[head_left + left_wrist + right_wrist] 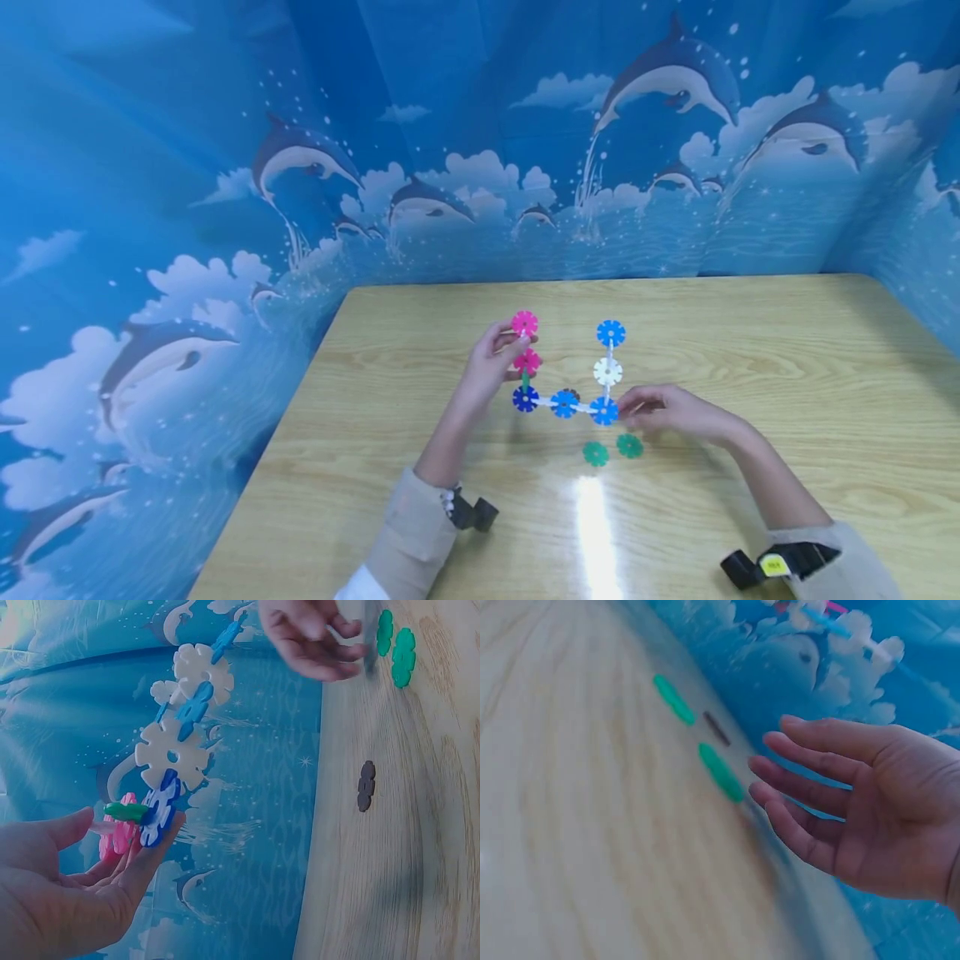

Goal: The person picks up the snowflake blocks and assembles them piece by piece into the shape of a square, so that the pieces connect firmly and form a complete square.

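Observation:
My left hand (483, 367) grips a U-shaped chain of interlocking snowflake discs (564, 404) by its left side, above the table. Pink discs (525, 323) make up that side, with a green disc (126, 812) joining them to a dark blue disc (159, 810). Blue and white discs form the bottom and the right side. Just right of the chain's lower right corner is my right hand (678, 410). Its fingers (817, 796) are loosely bent and hold nothing in the right wrist view.
Two loose green discs, a left one (596, 454) and a right one (630, 446), lie on the wooden table (315, 467) below the chain. A brown disc (366, 786) lies farther back. Behind the table hangs a blue dolphin-print curtain (465, 100).

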The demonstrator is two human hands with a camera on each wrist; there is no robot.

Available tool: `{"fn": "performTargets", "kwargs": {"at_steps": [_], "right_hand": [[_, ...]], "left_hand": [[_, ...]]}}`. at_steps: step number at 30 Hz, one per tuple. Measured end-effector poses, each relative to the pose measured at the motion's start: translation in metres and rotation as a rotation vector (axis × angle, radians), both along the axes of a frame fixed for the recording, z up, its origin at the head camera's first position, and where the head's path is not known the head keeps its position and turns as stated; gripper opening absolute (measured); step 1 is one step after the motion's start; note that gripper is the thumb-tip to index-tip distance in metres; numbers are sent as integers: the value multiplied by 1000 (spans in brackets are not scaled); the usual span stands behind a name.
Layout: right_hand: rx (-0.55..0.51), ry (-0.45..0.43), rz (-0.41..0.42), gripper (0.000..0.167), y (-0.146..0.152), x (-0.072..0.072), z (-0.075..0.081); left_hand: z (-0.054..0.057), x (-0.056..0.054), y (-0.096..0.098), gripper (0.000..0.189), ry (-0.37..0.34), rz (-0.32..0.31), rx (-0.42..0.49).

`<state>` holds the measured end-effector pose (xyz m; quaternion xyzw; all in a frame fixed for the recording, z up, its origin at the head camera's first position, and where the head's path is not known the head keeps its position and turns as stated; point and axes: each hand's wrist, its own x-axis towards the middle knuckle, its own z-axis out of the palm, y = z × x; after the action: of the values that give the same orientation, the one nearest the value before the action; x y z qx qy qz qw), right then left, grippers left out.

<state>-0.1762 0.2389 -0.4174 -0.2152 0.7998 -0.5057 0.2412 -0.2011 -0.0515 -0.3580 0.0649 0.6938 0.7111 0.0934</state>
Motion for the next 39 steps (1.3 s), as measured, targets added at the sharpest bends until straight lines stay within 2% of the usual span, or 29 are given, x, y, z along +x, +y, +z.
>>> {"fn": "performTargets", "kwargs": {"at_steps": [4,9,16,21,26,30,35,39], "right_hand": [[24,-28,95,31,3,-3,-14],[74,48,162,35,1,-2,-19],[136,142,163,29,-4,1,-16],[125,152,128,27,-7,2,-12],[118,160,31,22,-4,0,-11],[147,243,-99,15,-1,-2,-6],[156,347,-307,17,2,-2,15],[139,348,-481,27,2,2,33]], "left_hand": [[-1,0,-1,41,-2,2,-8],[-1,0,0,40,-14,10,-8],[0,0,1,42,-20,1,11],[1,1,2,42,-18,-9,1],[0,1,4,45,-20,-8,-8],[-2,0,5,46,-18,-9,-4],[-3,0,5,45,-9,-28,-3],[-4,1,6,47,-16,-55,-20]]}}
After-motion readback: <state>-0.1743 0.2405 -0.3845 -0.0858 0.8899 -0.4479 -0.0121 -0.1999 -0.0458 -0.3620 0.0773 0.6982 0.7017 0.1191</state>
